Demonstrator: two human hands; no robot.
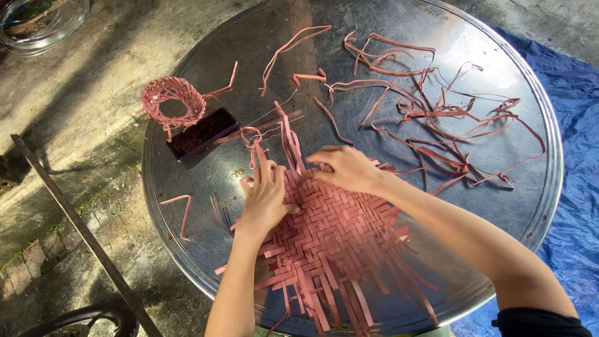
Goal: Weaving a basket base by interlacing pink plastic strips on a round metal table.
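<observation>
A flat mat (337, 240) woven from pink strips lies on a large round metal tray (206, 181). My left hand (265, 196) presses on the mat's far left corner, fingers pinching loose upright strips (290, 140) there. My right hand (346, 168) rests on the mat's far edge, fingertips gripping a strip end beside the left hand. Unwoven strip ends fan out from the mat's near and right sides.
A small woven pink ring (173, 100) and a dark phone (203, 133) lie at the tray's far left. Several loose pink strips (437, 109) are scattered over the far right. A blue tarp (577, 156) lies right, a metal bar (81, 231) left, a clear bowl (40, 22) top left.
</observation>
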